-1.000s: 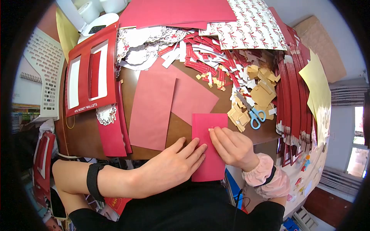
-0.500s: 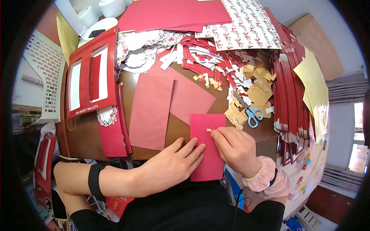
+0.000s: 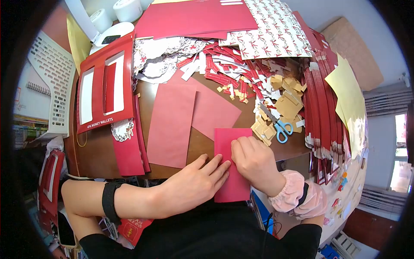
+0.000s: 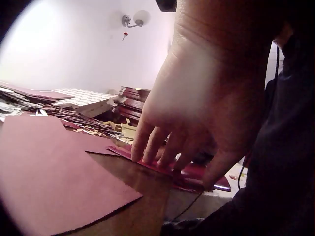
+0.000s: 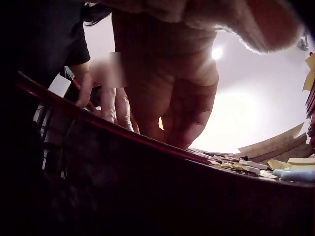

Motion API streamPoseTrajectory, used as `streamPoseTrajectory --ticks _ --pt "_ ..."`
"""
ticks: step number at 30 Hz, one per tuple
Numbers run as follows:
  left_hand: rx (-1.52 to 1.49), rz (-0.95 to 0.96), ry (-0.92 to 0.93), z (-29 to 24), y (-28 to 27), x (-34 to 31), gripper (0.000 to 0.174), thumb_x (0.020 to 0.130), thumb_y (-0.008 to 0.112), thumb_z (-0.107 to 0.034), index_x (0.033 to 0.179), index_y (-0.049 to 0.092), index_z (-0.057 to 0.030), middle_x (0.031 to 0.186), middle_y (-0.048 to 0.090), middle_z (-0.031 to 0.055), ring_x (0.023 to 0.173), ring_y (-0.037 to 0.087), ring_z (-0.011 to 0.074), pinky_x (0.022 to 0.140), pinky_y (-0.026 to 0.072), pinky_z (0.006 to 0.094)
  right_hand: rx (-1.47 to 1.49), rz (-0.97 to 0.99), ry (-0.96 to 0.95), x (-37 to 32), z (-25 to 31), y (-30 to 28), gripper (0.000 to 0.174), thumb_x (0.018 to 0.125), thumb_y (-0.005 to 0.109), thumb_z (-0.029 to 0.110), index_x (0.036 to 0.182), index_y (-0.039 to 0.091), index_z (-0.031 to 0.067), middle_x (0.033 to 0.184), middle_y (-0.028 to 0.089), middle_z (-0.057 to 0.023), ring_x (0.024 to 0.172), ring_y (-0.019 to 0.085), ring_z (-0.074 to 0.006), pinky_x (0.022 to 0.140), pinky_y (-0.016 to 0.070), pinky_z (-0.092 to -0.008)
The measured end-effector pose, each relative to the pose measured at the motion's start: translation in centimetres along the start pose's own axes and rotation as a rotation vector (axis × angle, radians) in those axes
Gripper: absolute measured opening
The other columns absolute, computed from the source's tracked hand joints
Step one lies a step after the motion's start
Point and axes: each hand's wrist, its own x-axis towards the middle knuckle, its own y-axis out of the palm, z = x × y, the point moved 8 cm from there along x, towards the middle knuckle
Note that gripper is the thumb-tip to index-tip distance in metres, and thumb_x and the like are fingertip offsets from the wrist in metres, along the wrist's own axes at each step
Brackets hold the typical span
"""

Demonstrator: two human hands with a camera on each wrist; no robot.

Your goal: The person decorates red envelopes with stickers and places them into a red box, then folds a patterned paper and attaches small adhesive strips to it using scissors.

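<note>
We are resting our left hand point(image 3: 196, 183) on a card point(image 3: 232, 190), with our right hand point(image 3: 255, 163) to its right on the same card. Ahead of the left hand, we are seeing one sheet point(image 3: 170, 127) overlapping a second sheet point(image 3: 216, 105); farther left, a package point(image 3: 98, 95) is lying. Ahead and right of the right hand, scissors point(image 3: 277, 121) are lying among paper scraps point(image 3: 288, 105).

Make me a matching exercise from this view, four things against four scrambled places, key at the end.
1. Blue-handled scissors
2. Money wallets packaging
3. Left hand
4. White patterned paper

A. Far side of the table
B. On the deep pink card
C. Beside tan pieces
D. Left of the pale pink sheets

Pairs: 1-C, 2-D, 3-B, 4-A
</note>
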Motion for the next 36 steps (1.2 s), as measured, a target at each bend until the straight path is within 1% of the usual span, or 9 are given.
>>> streamPoseTrajectory --ticks 6,12,20,23,26,27,29,35,36 --pt "0.002 0.054 0.008 -0.1 0.2 0.0 0.066 0.08 0.063 -0.023 0.139 0.05 0.0048 0.147 0.047 0.02 0.135 0.045 0.0341 0.11 0.0377 0.0434 0.344 -0.021 0.206 0.1 -2.1 -0.1 0.013 0.081 0.068 0.005 0.089 0.058 0.002 0.08 0.056 -0.01 0.074 0.06 -0.0274 0.065 0.0504 -0.0363" --pt "-0.009 0.055 0.009 -0.1 0.4 -0.1 0.074 0.075 0.068 -0.023 0.141 0.047 0.0047 0.149 0.044 0.0205 0.135 0.044 0.0345 0.11 0.0372 0.0439 0.62 -0.004 0.448 -0.2 -5.5 -1.1 0.013 0.086 0.066 0.006 0.091 0.055 0.0018 0.084 0.059 -0.015 0.076 0.063 -0.0328 0.067 0.0504 -0.0412" --pt "0.099 0.071 -0.097 1.8 0.5 -0.9 0.077 0.078 0.068 -0.026 0.145 0.042 0.0031 0.151 0.041 0.0195 0.138 0.042 0.0349 0.11 0.0354 0.0447 0.5 -0.265 0.368 2.6 -10.8 -6.6 0.007 0.09 0.063 0.003 0.097 0.062 0.0014 0.085 0.066 -0.0191 0.075 0.066 -0.0335 0.067 0.0514 -0.0413" --pt "0.092 0.089 -0.109 2.1 0.5 -1.3 0.078 0.08 0.069 -0.027 0.147 0.041 0.0026 0.152 0.04 0.0191 0.138 0.041 0.035 0.109 0.0357 0.0446 0.381 -0.243 0.278 4.3 -11.6 -7.7 0.006 0.089 0.064 0.004 0.094 0.066 0.0006 0.088 0.069 -0.02 0.079 0.068 -0.0331 0.068 0.0521 -0.0399" --pt "0.101 0.113 -0.11 2.0 0.7 -1.6 0.082 0.081 0.072 -0.031 0.148 0.038 0.0024 0.153 0.039 0.0188 0.139 0.04 0.0348 0.109 0.0361 0.0447 0.42 0.071 0.579 5.4 -13.1 -6.0 0.011 0.083 0.063 0.002 0.091 0.069 0.0 0.091 0.07 -0.0204 0.085 0.068 -0.036 0.075 0.0534 -0.04" --pt "0.109 0.113 -0.12 2.1 0.7 -1.6 0.082 0.081 0.072 -0.031 0.148 0.038 0.0024 0.153 0.039 0.0188 0.139 0.04 0.0348 0.109 0.0361 0.0447 0.422 0.064 0.569 5.9 -13.3 -5.7 0.011 0.083 0.063 0.002 0.091 0.069 0.0 0.091 0.07 -0.0204 0.085 0.068 -0.036 0.075 0.0534 -0.04" --pt "0.109 0.112 -0.11 2.0 0.7 -1.5 0.086 0.079 0.075 -0.033 0.148 0.038 0.0023 0.154 0.038 0.0188 0.139 0.041 0.0347 0.108 0.0366 0.0448 0.383 -0.162 0.31 7.2 -12.4 -6.6 0.014 0.08 0.06 0.0 0.09 0.07 0.002 0.09 0.07 -0.0195 0.086 0.068 -0.0363 0.075 0.0534 -0.0423" --pt "0.096 0.129 -0.112 2.2 1.2 -1.2 0.088 0.077 0.077 -0.032 0.148 0.038 0.0021 0.154 0.038 0.019 0.138 0.042 0.0352 0.107 0.0381 0.045 0.25 -0.037 0.332 9.7 -11.4 -4.7 0.014 0.081 0.064 0.011 0.086 0.068 -0.0008 0.088 0.068 -0.0197 0.086 0.067 -0.0372 0.078 0.0527 -0.0465" --pt "0.1 0.129 -0.113 2.2 1.1 -1.2 0.088 0.077 0.077 -0.032 0.148 0.038 0.0021 0.154 0.038 0.019 0.138 0.042 0.0352 0.107 0.0381 0.045 0.226 -0.029 0.257 10.3 -11.0 -4.1 0.018 0.082 0.066 0.014 0.092 0.069 -0.0014 0.098 0.069 -0.02 0.092 0.067 -0.0368 0.083 0.0527 -0.0443"
